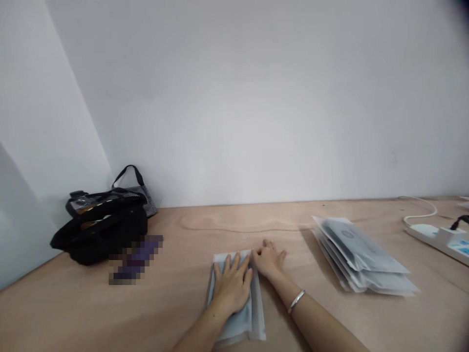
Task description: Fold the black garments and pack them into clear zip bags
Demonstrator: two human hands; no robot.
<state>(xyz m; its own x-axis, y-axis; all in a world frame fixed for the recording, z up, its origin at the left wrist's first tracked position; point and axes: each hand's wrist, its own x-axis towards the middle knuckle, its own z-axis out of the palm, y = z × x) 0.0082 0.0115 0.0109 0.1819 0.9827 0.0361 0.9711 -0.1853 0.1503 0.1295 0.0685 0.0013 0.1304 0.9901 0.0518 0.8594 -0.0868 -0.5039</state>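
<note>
A frosted plastic bag [258, 313] with a flat, pale blue-grey item inside lies on the wooden table in front of me. My left hand [234, 283] rests flat on its upper half, fingers spread and pointing away from me. At the bag's top right corner, my right hand [269, 259] has its thumb and forefinger closed on the edge, while the other fingers stick out over the wood. A silver bangle [296, 301] circles my right wrist. The exact grip at the corner is small and partly hidden.
To the right lies a stack of several frosted bags [362, 254] with dark contents. Beyond it is a white power strip [432, 237] with a plug and cables. A black bag [110, 237] sits at the far left, near a striped bag [151, 203] and a pixelated purple patch [137, 259]. White walls border the table.
</note>
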